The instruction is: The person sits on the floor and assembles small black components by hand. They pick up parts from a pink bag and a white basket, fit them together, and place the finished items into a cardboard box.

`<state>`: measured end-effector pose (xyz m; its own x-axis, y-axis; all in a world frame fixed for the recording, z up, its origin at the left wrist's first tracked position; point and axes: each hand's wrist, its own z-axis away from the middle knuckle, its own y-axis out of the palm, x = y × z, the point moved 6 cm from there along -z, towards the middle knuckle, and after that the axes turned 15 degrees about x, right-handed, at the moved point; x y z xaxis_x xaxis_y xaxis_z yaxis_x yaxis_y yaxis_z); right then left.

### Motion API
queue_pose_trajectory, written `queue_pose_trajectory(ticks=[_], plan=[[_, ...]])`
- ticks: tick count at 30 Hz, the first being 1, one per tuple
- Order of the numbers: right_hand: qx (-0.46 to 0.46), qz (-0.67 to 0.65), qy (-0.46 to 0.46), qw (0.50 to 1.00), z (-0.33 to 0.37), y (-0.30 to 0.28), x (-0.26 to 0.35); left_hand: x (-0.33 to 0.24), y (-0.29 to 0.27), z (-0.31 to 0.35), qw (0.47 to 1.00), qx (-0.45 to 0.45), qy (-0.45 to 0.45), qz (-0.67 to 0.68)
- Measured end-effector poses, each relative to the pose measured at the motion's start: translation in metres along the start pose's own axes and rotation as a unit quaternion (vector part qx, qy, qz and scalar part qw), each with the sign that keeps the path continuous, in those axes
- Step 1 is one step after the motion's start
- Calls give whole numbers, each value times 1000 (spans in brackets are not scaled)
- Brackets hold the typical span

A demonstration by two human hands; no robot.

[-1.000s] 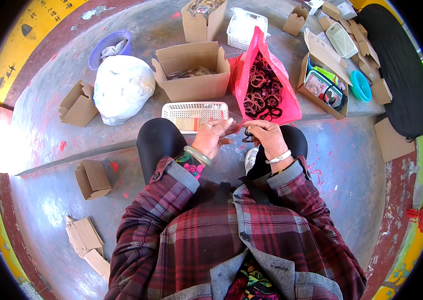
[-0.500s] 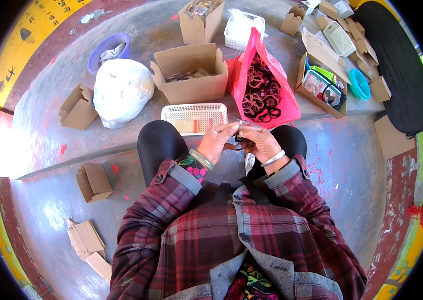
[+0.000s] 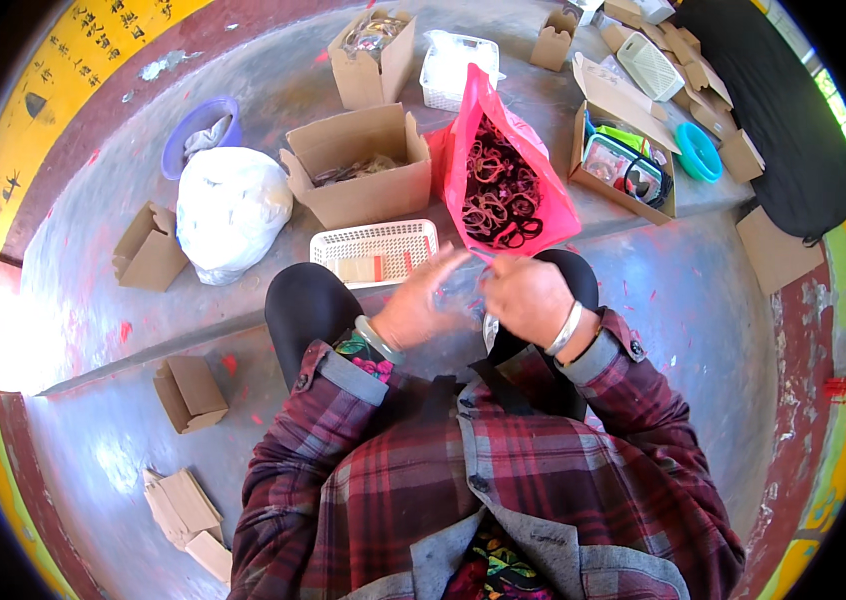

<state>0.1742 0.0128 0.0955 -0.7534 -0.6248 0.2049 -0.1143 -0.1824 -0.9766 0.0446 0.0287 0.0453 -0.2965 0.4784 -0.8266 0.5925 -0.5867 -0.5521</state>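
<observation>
Grey floor (image 3: 688, 340) surrounds the knees (image 3: 308, 308). The left hand (image 3: 418, 308) is loosely spread, seemingly empty; the right hand (image 3: 533, 300) curls inward, its hold too blurred to tell. A close, light pinch would suit fine work. Just beyond sit the basket (image 3: 378, 240) of cards (image 3: 353, 269) and pink bag (image 3: 555, 210) of bands (image 3: 501, 190).

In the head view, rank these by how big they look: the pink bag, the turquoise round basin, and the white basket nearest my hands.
1. Pink bag
2. White basket
3. Turquoise round basin, which sits farther away, so real sizes may differ
</observation>
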Motion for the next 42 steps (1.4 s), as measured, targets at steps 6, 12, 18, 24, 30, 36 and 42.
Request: queue_pose_trajectory(ticks=[6,12,18,24,30,36,42], plan=[[136,51,-54,988,-1,-1,35,14,43,-3,958,175,-52,219],[160,32,-22,986,-2,0,23,5,39,-2,893,187,-116,392],[226,-29,-27,973,-5,-3,21,6,42,-2,904,162,-56,392],[312,-95,-86,941,-4,15,13,18,52,-2,917,169,-31,360],[345,-129,-87,926,-3,41,9,8,51,-1,919,222,-73,319],[347,-201,-97,911,2,45,5,8,52,-2,937,220,-104,250],[358,-300,-77,881,-1,50,2,34,55,-2,938,158,-82,298]])
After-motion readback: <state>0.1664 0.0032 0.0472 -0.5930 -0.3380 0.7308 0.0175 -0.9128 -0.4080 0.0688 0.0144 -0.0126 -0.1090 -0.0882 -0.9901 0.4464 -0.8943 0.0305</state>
